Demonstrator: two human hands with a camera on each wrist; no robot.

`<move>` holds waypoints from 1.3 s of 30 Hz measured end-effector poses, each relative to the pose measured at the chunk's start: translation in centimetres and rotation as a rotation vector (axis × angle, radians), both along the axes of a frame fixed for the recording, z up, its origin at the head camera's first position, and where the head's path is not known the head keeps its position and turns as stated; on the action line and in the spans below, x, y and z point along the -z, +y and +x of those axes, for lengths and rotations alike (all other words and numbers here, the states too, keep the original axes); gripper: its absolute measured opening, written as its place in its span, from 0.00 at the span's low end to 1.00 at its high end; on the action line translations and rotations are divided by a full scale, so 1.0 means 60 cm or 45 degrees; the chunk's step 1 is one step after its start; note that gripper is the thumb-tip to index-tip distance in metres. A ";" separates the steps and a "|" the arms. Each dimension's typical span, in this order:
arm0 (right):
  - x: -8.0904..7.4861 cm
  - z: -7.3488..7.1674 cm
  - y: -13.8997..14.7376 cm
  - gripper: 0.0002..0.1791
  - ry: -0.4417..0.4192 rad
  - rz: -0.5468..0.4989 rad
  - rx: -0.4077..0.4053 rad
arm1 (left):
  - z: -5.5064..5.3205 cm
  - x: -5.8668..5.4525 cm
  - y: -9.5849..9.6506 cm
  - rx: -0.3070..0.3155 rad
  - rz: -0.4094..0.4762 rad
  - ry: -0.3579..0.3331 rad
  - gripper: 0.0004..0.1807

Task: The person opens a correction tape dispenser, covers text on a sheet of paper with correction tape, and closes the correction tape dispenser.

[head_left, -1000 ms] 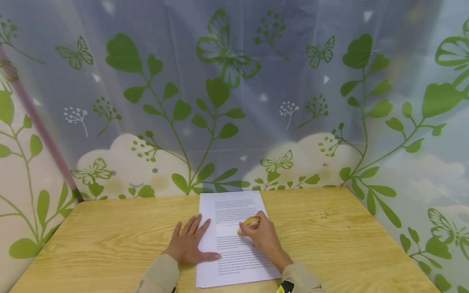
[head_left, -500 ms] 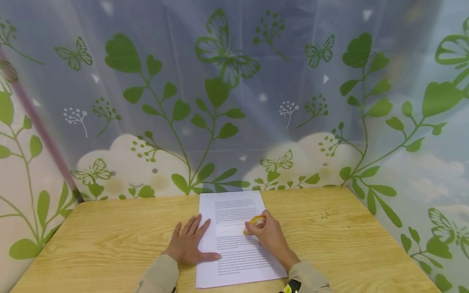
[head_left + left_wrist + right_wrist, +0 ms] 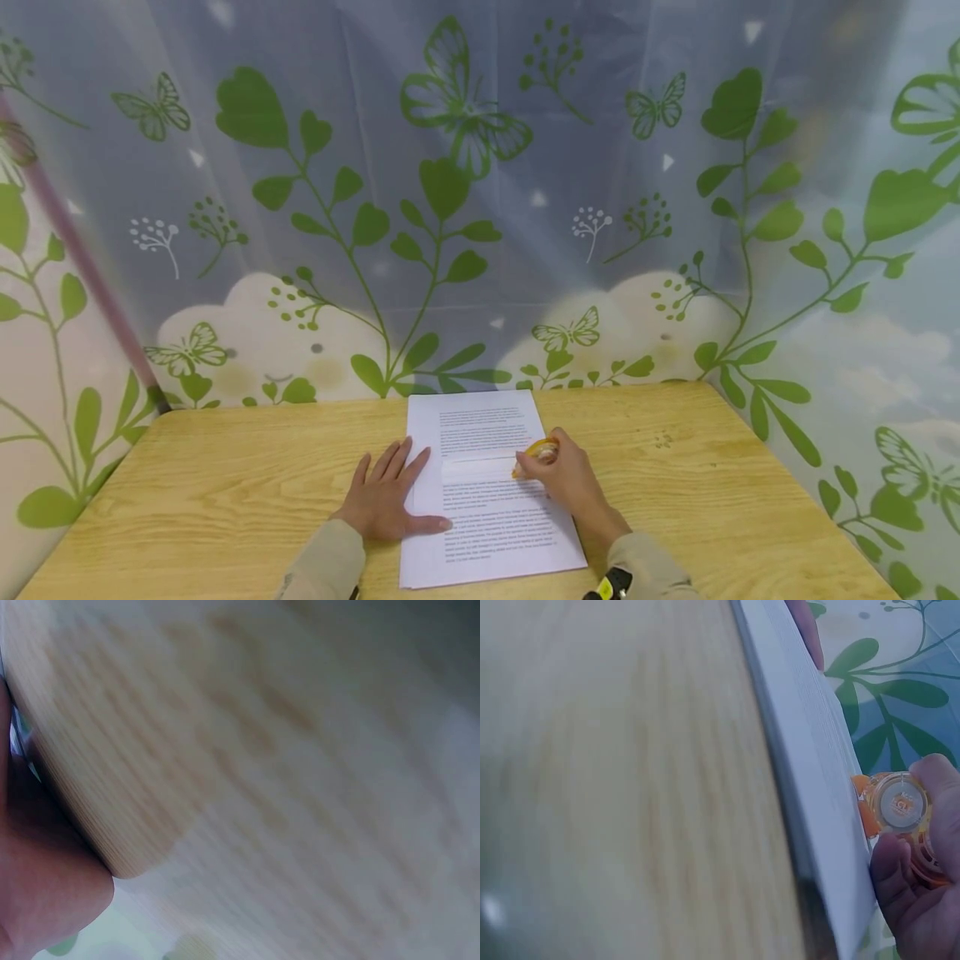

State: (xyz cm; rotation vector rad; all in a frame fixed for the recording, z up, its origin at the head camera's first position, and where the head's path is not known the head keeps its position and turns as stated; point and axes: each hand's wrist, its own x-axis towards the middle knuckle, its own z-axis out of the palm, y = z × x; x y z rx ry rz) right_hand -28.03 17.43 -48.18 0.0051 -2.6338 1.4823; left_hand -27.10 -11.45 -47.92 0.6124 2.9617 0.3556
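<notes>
My right hand [image 3: 573, 475] pinches an orange, see-through correction tape [image 3: 538, 454], its tip down at the sheet. In the right wrist view the round reels of the correction tape [image 3: 901, 802] show between thumb and fingers. Under it lies a stack of printed paper [image 3: 495, 542], thick at its side edge. A blank white band [image 3: 476, 472] crosses the page from the left margin to the tip, between lines of text. My left hand [image 3: 386, 496] lies flat with fingers spread, thumb and palm over the paper's left edge, other fingertips partly on the table.
The light wooden table [image 3: 225, 483] extends on both sides of the paper. Behind it hangs a curtain [image 3: 480, 250] printed with green leaves and butterflies. Beige sleeves [image 3: 326, 562] cover both forearms. In the left wrist view the wooden surface [image 3: 225, 750] is blurred.
My right hand has slid to the right across the page with the correction tape, and the blank white band behind it is longer. The left hand has stayed in place.
</notes>
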 end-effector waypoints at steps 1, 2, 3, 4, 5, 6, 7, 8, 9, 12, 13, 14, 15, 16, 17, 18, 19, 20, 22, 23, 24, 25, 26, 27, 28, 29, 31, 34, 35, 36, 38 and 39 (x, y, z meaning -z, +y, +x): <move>0.000 0.000 0.003 0.23 -0.003 0.000 -0.007 | 0.000 0.000 0.000 -0.002 -0.007 0.000 0.60; 0.000 0.000 0.006 0.23 -0.008 -0.001 -0.013 | 0.000 0.000 0.000 -0.003 -0.013 0.003 0.60; 0.000 -0.001 0.009 0.23 -0.012 -0.001 -0.017 | 0.000 0.000 0.000 -0.003 -0.019 0.006 0.60; 0.000 -0.001 0.012 0.23 -0.016 0.001 -0.021 | 0.000 -0.001 0.001 -0.006 -0.021 0.015 0.61; 0.000 -0.001 0.015 0.23 -0.019 0.002 -0.025 | 0.000 -0.001 0.001 -0.006 -0.025 0.017 0.61; 0.000 -0.002 0.018 0.23 -0.018 0.008 -0.024 | 0.000 -0.002 0.001 -0.006 -0.025 0.017 0.61; -0.001 -0.002 0.021 0.23 -0.017 0.017 -0.020 | 0.001 -0.003 0.001 -0.006 -0.026 0.015 0.61; -0.001 -0.003 0.024 0.23 -0.016 0.023 -0.015 | 0.001 -0.003 0.002 -0.005 -0.022 0.013 0.61; 0.000 -0.003 0.027 0.23 -0.011 0.030 -0.010 | 0.001 -0.003 0.002 -0.003 -0.019 0.010 0.61; -0.001 -0.004 0.034 0.22 0.016 0.059 -0.006 | 0.002 -0.005 0.002 -0.001 -0.003 0.003 0.61; -0.001 -0.004 0.036 0.22 0.022 0.067 -0.008 | 0.002 -0.006 0.001 0.000 0.001 0.002 0.61; -0.002 -0.004 0.038 0.22 0.029 0.073 -0.011 | 0.003 -0.006 0.001 0.001 0.003 0.004 0.61; -0.002 -0.004 0.040 0.21 0.034 0.078 -0.014 | 0.003 -0.006 0.001 0.003 0.006 0.005 0.61; -0.003 -0.004 0.041 0.22 0.029 0.072 -0.019 | 0.003 -0.006 0.000 0.004 0.009 0.007 0.60; -0.004 -0.003 0.043 0.22 0.017 0.061 -0.023 | 0.003 -0.005 0.000 0.005 0.011 0.007 0.60; -0.005 -0.003 0.045 0.22 0.007 0.050 -0.026 | 0.002 -0.005 0.000 0.007 0.014 0.009 0.60; -0.006 -0.003 0.047 0.22 -0.015 0.033 -0.024 | 0.002 -0.004 0.000 0.008 0.016 0.010 0.60; -0.006 -0.003 0.048 0.22 -0.027 0.018 -0.025 | 0.002 -0.004 0.000 0.008 0.018 0.011 0.60; -0.006 -0.003 0.051 0.22 -0.049 -0.017 -0.027 | 0.002 -0.004 0.000 0.007 0.018 0.010 0.60; -0.006 -0.003 0.053 0.22 -0.054 -0.027 -0.025 | 0.002 -0.004 0.000 0.006 0.018 0.009 0.60; -0.005 -0.004 0.054 0.22 -0.052 -0.033 -0.022 | 0.003 -0.005 0.001 0.006 0.017 0.009 0.60; -0.005 -0.004 0.055 0.22 -0.052 -0.040 -0.019 | 0.003 -0.005 0.001 0.005 0.015 0.009 0.60; -0.005 -0.004 0.055 0.22 -0.052 -0.051 -0.016 | 0.004 -0.006 0.001 0.005 0.014 0.009 0.60; -0.005 -0.003 0.056 0.21 -0.054 -0.059 -0.012 | 0.004 -0.006 0.001 0.007 0.018 0.009 0.60; -0.005 -0.003 0.057 0.21 -0.056 -0.064 -0.006 | 0.005 -0.007 0.002 0.009 0.022 0.009 0.60; -0.005 -0.002 0.057 0.21 -0.061 -0.072 -0.002 | 0.005 -0.007 0.002 0.011 0.022 0.010 0.59; -0.004 -0.002 0.058 0.21 -0.067 -0.086 0.003 | 0.005 -0.007 0.002 0.011 0.024 0.008 0.59; -0.003 -0.003 0.058 0.21 -0.069 -0.106 0.009 | 0.004 -0.007 0.001 0.009 0.019 0.007 0.60; 0.000 -0.004 0.060 0.21 -0.070 -0.135 0.009 | 0.004 -0.007 0.001 0.006 0.015 0.007 0.60; 0.004 -0.006 0.062 0.22 -0.080 -0.183 0.012 | 0.004 -0.008 0.001 0.005 0.015 0.005 0.60; 0.009 -0.006 0.069 0.27 -0.105 -0.308 0.023 | 0.004 -0.008 0.001 0.005 0.017 0.001 0.60; 0.012 -0.006 0.074 0.32 -0.118 -0.382 0.036 | 0.004 -0.009 0.001 0.006 0.019 -0.003 0.60</move>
